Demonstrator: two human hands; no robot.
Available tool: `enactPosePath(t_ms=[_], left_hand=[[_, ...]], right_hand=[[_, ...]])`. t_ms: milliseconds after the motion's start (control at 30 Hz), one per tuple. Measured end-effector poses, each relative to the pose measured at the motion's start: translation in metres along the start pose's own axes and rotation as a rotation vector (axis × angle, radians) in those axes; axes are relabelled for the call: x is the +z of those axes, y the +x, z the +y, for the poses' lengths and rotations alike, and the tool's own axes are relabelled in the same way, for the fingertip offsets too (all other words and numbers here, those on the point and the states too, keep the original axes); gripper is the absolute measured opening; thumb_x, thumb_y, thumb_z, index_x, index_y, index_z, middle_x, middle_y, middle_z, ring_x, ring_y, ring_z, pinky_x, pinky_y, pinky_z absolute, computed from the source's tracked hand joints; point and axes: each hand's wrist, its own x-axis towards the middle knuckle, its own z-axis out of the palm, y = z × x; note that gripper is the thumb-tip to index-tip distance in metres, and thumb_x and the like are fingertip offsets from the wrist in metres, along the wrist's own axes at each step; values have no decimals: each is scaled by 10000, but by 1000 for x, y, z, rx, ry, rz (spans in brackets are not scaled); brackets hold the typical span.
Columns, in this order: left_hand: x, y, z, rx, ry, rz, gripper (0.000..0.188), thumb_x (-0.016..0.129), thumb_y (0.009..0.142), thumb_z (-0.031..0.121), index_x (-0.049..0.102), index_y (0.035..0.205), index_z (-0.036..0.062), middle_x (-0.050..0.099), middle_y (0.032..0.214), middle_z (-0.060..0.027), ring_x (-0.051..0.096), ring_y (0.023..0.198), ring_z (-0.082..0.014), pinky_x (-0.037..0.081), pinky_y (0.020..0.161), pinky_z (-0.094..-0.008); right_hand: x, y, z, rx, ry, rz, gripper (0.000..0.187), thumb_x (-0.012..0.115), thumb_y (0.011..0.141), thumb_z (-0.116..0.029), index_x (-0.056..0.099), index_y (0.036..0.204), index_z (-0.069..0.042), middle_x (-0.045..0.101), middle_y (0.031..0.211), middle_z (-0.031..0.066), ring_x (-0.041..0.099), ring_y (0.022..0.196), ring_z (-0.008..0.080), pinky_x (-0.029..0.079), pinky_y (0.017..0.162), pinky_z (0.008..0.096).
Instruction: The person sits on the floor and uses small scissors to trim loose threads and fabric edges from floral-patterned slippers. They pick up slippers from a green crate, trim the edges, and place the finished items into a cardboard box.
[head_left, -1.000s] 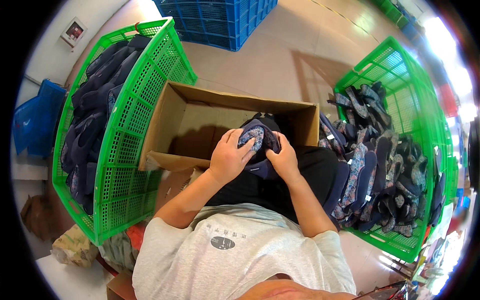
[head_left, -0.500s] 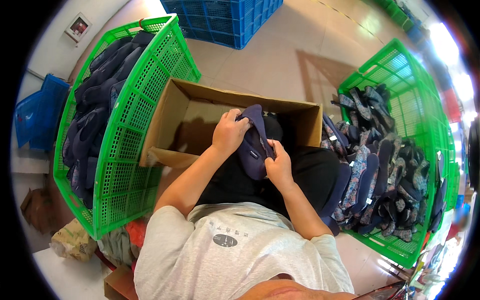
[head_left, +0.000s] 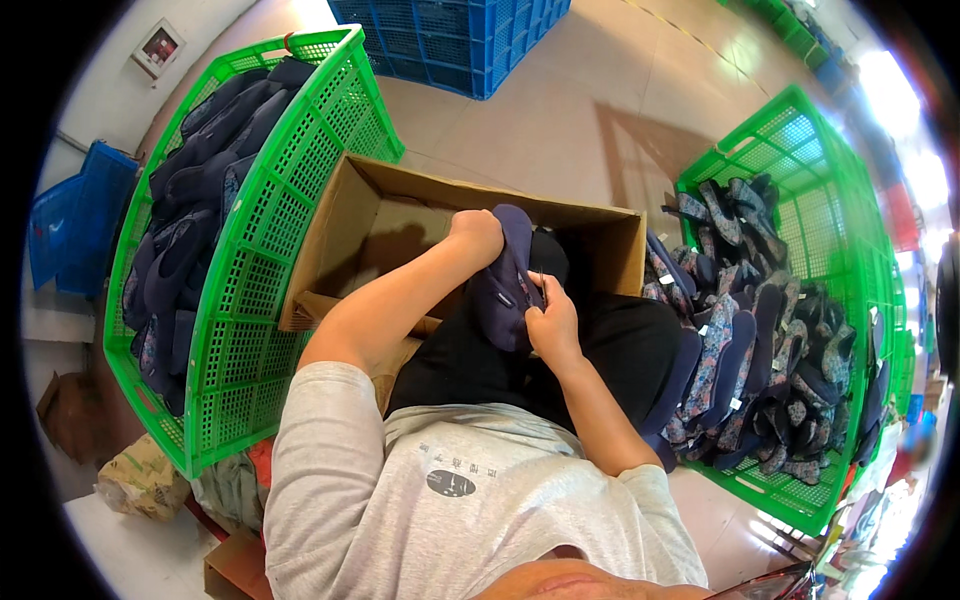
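Sitting far left: green crate (head_left: 265,250) heaped with navy slippers (head_left: 190,190). Cardboard box (head_left: 410,190) next. Left hand (head_left: 478,236) grasps the single slipper (head_left: 496,308) by its far end, over the lap (head_left: 625,345); right hand (head_left: 553,318) pinches its right edge. Looks mid-process. Right crate (head_left: 820,215): floral-and-navy pile (head_left: 712,350). Can't tell which batch is done.

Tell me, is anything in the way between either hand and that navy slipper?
Nothing visible blocks the left hand, which grips the far end of the navy slipper. The right hand is at its right edge; a thin dark item there is too small to identify, so I can't tell whether it comes between.
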Motion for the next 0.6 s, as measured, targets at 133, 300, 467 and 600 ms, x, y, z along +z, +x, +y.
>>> enactPosePath(t_ms=[133, 300, 467, 600], left_hand=[[-1, -1, -4, -1, 37, -70, 244, 600, 854, 143, 743, 1034, 60, 669, 1167, -140, 677, 1031, -288, 559, 797, -373], [-12, -14, -13, 35, -41, -109, 273, 595, 861, 134, 740, 1083, 70, 670, 1202, -151, 682, 1039, -287, 549, 841, -376], [-4, -66, -31, 229, -195, 295, 270, 621, 861, 154, 725, 1087, 48, 648, 1218, -160, 629, 1119, -293, 511, 925, -368], [7, -114, -50, 147, -1072, 788, 432, 658, 881, 194, 597, 1286, 57, 620, 1233, -135, 572, 1196, -266, 470, 989, -372]], right_hand=[[6, -3, -2, 7, 11, -1, 473, 467, 741, 63, 576, 1200, 35, 660, 1121, 202, 641, 1066, 275, 458, 958, 320], [4, -5, -8, 13, 54, -20, 440, 484, 764, 54, 576, 1193, 27, 654, 1144, 207, 629, 1096, 299, 459, 969, 336], [7, -31, 4, 56, 357, 59, 399, 523, 812, 29, 599, 1202, -10, 662, 1025, 59, 640, 923, 154, 492, 866, 266], [3, -51, 11, 398, 785, 141, 281, 561, 854, 3, 606, 1129, -35, 666, 932, 31, 633, 752, 103, 524, 687, 251]])
